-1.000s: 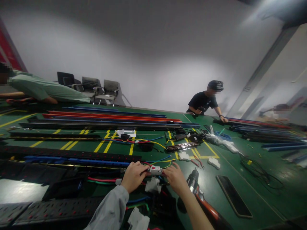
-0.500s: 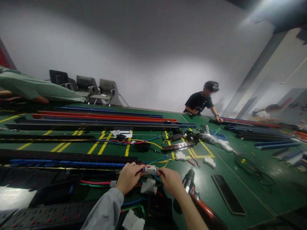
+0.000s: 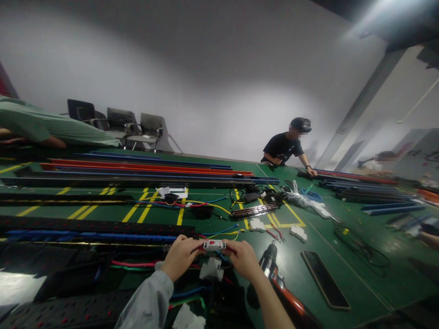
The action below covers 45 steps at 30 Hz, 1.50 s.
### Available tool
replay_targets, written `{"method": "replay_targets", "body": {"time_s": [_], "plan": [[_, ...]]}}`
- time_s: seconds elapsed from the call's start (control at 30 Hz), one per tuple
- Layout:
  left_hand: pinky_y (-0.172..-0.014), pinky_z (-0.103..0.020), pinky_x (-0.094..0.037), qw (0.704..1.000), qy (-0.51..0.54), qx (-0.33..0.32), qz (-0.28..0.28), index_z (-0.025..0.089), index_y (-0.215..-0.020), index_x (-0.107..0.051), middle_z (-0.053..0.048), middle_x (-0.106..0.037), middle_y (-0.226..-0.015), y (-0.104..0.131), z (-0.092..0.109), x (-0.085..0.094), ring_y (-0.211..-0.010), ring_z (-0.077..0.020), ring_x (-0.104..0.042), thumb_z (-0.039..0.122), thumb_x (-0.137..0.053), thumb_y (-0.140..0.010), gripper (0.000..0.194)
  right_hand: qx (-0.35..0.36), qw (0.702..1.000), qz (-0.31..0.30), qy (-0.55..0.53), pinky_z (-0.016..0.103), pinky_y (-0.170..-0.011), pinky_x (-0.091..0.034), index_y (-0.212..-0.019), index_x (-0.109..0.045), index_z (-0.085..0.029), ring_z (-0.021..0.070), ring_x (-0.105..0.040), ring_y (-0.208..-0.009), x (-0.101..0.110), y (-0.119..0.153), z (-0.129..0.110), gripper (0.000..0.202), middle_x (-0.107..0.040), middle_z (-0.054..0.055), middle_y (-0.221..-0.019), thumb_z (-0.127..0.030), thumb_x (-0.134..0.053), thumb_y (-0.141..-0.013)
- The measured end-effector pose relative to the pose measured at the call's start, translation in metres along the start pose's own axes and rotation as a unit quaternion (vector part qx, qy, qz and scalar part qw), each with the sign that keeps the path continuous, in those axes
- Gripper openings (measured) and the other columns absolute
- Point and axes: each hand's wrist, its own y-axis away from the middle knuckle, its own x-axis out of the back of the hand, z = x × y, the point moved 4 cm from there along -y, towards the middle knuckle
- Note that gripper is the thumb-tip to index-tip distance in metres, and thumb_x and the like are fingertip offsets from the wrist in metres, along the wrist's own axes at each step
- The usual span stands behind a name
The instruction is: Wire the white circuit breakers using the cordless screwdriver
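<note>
"Drawing in, the right hand is now resting against a white switch a finger that was lifted a second ago; the whole view is swinging slightly rightward."

"How is the grip standing?"

"Both are clamping: the left hand is pinching one end, the right hand the other, and the switch is hanging nearly level between them above the green desk. Whether fingertips are pressing case or wire is proving too small to tell."

"What could be going wrong?"

"Slipping, by my reading. The small case is offering little to hold, so uneven pressure could be twisting it free, onto the white block lying just below."

"What is crowding the scene?"

"An orange-and-black drill is lying beside the right forearm, blocking any rightward sweep; a phone is lying farther right. Red and green cables are running near the left wrist, black strips are filling the left side, and across the desk a co-worker is leaning over long rails."
</note>
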Motion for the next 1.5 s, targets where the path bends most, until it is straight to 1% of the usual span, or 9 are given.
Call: {"method": "replay_targets", "body": {"time_s": [0.23, 0.7, 0.9, 1.07, 1.2, 1.3, 1.37, 1.43, 1.5], "plan": [[-0.077, -0.034, -0.032, 1.0, 0.007, -0.004, 0.017, 0.035, -0.122, -0.063, 0.001, -0.076, -0.102, 0.0, -0.001, -0.001, -0.083, -0.0159, -0.063, 0.039, -0.055, -0.093, 0.03, 0.009, 1.0, -0.011, 0.003, 0.025, -0.075, -0.034, -0.123, -0.06, -0.039, 0.0169, -0.064, -0.1, 0.004, -0.001, -0.004, 0.03, -0.072, -0.005, -0.116, -0.031, -0.051, -0.095], [-0.079, -0.035, -0.035, 0.999, -0.015, -0.014, 0.026, 0.03, -0.119, -0.065, -0.001, -0.077, -0.097, -0.002, 0.001, -0.003, -0.08, -0.0177, -0.064, 0.042, -0.052, -0.094, 0.031, -0.028, 0.999, -0.03, 0.011, 0.026, -0.079, -0.035, -0.123, -0.06, -0.035, 0.0196, -0.064, -0.099, 0.007, 0.001, -0.018, 0.031, -0.073, 0.0, -0.11, -0.03, -0.045, -0.096], [-0.081, -0.036, -0.037, 0.999, -0.019, -0.006, 0.031, 0.029, -0.115, -0.066, -0.002, -0.076, -0.101, -0.001, -0.002, -0.007, -0.081, -0.0186, -0.065, 0.042, -0.053, -0.093, 0.029, -0.028, 0.999, -0.016, -0.005, 0.027, -0.084, -0.038, -0.131, -0.055, -0.035, 0.0202, -0.063, -0.099, 0.005, 0.005, -0.011, 0.036, -0.071, 0.0, -0.113, -0.035, -0.048, -0.096], [-0.083, -0.036, -0.037, 0.999, -0.019, -0.011, 0.034, 0.03, -0.118, -0.064, -0.002, -0.075, -0.106, 0.0, 0.0, -0.006, -0.088, -0.019, -0.064, 0.037, -0.054, -0.093, 0.029, -0.001, 1.0, 0.002, -0.013, 0.029, -0.092, -0.038, -0.129, -0.058, -0.032, 0.0199, -0.061, -0.106, -0.002, 0.008, -0.005, 0.036, -0.07, 0.001, -0.115, -0.026, -0.049, -0.094], [-0.085, -0.037, -0.037, 0.999, -0.03, 0.008, 0.033, 0.029, -0.116, -0.065, -0.003, -0.075, -0.106, -0.002, 0.005, -0.004, -0.09, -0.0204, -0.063, 0.034, -0.056, -0.09, 0.028, -0.007, 1.0, 0.019, -0.014, 0.033, -0.098, -0.039, -0.131, -0.057, -0.031, 0.0221, -0.058, -0.113, 0.005, 0.015, 0.0, 0.038, -0.067, 0.003, -0.121, -0.028, -0.052, -0.093], [-0.086, -0.038, -0.037, 0.999, -0.031, 0.007, 0.023, 0.028, -0.114, -0.066, -0.004, -0.074, -0.106, -0.004, 0.013, 0.002, -0.092, -0.0214, -0.062, 0.033, -0.056, -0.089, 0.027, -0.033, 0.998, 0.046, -0.007, 0.036, -0.101, -0.039, -0.134, -0.055, -0.029, 0.0243, -0.054, -0.119, 0.023, 0.035, 0.016, 0.041, -0.062, 0.005, -0.129, -0.03, -0.05, -0.093], [-0.086, -0.038, -0.037, 1.0, -0.024, 0.006, 0.013, 0.029, -0.113, -0.067, -0.004, -0.073, -0.107, -0.005, 0.017, 0.006, -0.093, -0.0217, -0.06, 0.034, -0.058, -0.088, 0.027, -0.067, 0.996, 0.061, 0.013, 0.037, -0.102, -0.039, -0.134, -0.055, -0.029, 0.0256, -0.054, -0.12, 0.036, 0.062, 0.035, 0.041, -0.061, 0.006, -0.13, -0.032, -0.048, -0.093], [-0.084, -0.037, -0.038, 1.0, -0.016, 0.008, 0.004, 0.031, -0.115, -0.067, -0.003, -0.073, -0.106, -0.007, 0.02, 0.008, -0.094, -0.0221, -0.058, 0.037, -0.06, -0.087, 0.03, -0.135, 0.988, 0.07, 0.042, 0.04, -0.103, -0.039, -0.135, -0.054, -0.026, 0.0283, -0.053, -0.121, 0.043, 0.097, 0.062, 0.047, -0.058, 0.009, -0.133, -0.036, -0.052, -0.089], [-0.081, -0.036, -0.038, 1.0, -0.009, 0.005, -0.003, 0.032, -0.117, -0.066, -0.002, -0.073, -0.106, -0.008, 0.021, 0.008, -0.093, -0.0223, -0.056, 0.039, -0.063, -0.085, 0.033, -0.213, 0.972, 0.063, 0.075, 0.043, -0.103, -0.04, -0.14, -0.049, -0.023, 0.033, -0.051, -0.125, 0.043, 0.135, 0.088, 0.063, -0.053, 0.013, -0.137, -0.041, -0.061, -0.081]]}}
